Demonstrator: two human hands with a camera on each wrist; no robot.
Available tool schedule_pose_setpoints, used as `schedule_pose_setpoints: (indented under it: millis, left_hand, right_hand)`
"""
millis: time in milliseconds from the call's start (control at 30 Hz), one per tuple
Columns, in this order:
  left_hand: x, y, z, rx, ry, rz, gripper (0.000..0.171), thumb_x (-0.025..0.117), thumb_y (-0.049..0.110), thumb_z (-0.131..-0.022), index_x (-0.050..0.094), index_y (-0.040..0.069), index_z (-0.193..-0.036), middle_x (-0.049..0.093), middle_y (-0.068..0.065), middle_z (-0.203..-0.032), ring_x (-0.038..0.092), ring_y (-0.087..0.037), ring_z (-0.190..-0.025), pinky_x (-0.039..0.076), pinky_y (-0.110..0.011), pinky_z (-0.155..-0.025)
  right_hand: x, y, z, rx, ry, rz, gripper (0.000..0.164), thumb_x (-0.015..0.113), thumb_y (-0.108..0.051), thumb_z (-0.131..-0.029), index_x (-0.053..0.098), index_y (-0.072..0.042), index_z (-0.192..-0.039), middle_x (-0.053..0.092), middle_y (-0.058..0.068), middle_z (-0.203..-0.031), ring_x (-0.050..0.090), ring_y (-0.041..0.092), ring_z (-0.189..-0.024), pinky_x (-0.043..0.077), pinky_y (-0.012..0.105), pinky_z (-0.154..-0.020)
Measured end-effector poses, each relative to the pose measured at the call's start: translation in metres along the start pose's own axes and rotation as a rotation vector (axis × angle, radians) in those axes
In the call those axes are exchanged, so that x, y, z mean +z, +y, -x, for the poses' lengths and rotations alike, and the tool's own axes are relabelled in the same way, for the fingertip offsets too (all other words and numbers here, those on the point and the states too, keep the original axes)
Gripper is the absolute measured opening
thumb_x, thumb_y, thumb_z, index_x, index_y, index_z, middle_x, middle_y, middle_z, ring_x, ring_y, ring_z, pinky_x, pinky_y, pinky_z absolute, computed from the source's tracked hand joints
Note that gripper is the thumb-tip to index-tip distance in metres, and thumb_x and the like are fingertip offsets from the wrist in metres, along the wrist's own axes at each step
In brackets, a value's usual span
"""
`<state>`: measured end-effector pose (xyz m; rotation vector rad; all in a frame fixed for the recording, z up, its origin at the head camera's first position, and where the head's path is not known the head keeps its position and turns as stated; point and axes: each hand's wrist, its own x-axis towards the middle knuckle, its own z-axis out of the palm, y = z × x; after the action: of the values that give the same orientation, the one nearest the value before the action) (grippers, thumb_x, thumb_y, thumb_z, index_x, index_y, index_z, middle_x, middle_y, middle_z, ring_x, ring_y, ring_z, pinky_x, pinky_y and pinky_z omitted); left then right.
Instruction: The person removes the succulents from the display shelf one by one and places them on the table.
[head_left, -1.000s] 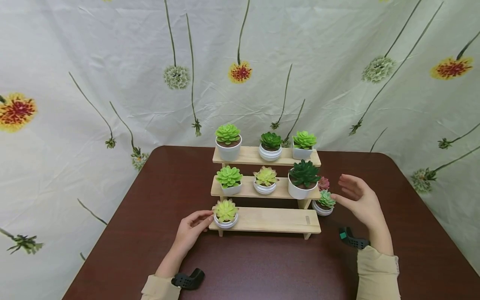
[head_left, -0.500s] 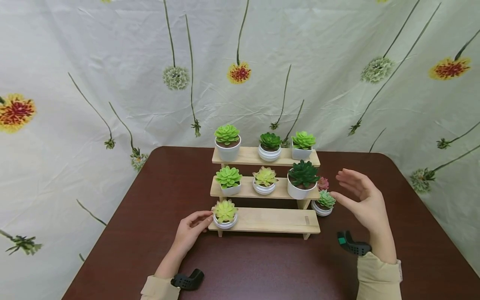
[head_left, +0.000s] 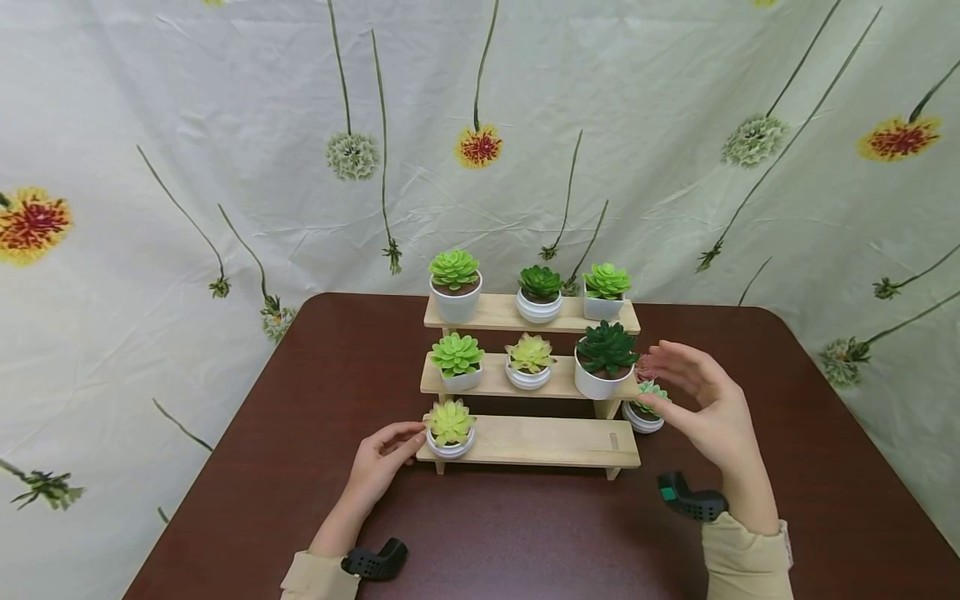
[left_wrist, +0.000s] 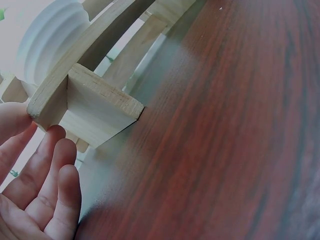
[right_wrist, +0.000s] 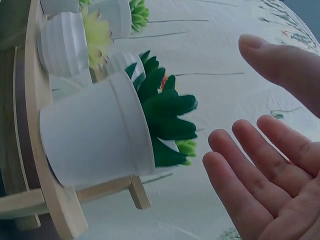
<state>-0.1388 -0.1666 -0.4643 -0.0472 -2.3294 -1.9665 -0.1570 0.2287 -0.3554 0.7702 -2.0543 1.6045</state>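
A dark reddish-brown table (head_left: pixel 525 533) with rounded far corners and streaked wood grain stands before a pale, creased cloth (head_left: pixel 247 100), printed with thin green stems (head_left: pixel 385 142), whitish puffball flowers (head_left: pixel 352 156) and yellow blooms (head_left: pixel 478 147) with red centres, several heads pointing downward

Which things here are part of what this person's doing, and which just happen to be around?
Apparently part of the job:
three-tier wooden stand
seven potted succulents on the stand
pink succulent, partly hidden
pale green succulent beside the stand

Just around:
flower-print cloth behind
dark table underneath
black wrist devices
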Motion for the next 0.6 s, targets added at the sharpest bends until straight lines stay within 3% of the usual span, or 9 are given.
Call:
schedule_pose_setpoints:
  millis: [233,600]
  left_hand:
    - [0.0,0.001,0.0,-0.012,0.001,0.002,0.02,0.065,0.002,-0.087,0.066,-0.005,-0.106,0.066,-0.011,-0.092,0.059,-0.014,-0.069,0.052,-0.029,-0.064]
    - [0.0,0.001,0.0,0.006,-0.006,-0.001,0.02,0.065,0.002,-0.087,0.066,-0.006,-0.106,0.066,-0.014,-0.093,0.059,-0.012,-0.069,0.052,-0.029,-0.064]
  right_hand:
    - [0.013,-0.003,0.001,-0.01,-0.037,0.034,0.068,0.074,0.022,-0.064,0.049,0.009,-0.126,0.061,0.009,-0.117,0.06,0.013,-0.103,0.046,0.02,-0.086]
    - [0.038,-0.005,-0.002,-0.006,-0.125,-0.01,0.066,0.076,0.018,-0.065,0.052,0.005,-0.124,0.058,0.023,-0.115,0.06,0.018,-0.104,0.048,0.026,-0.087]
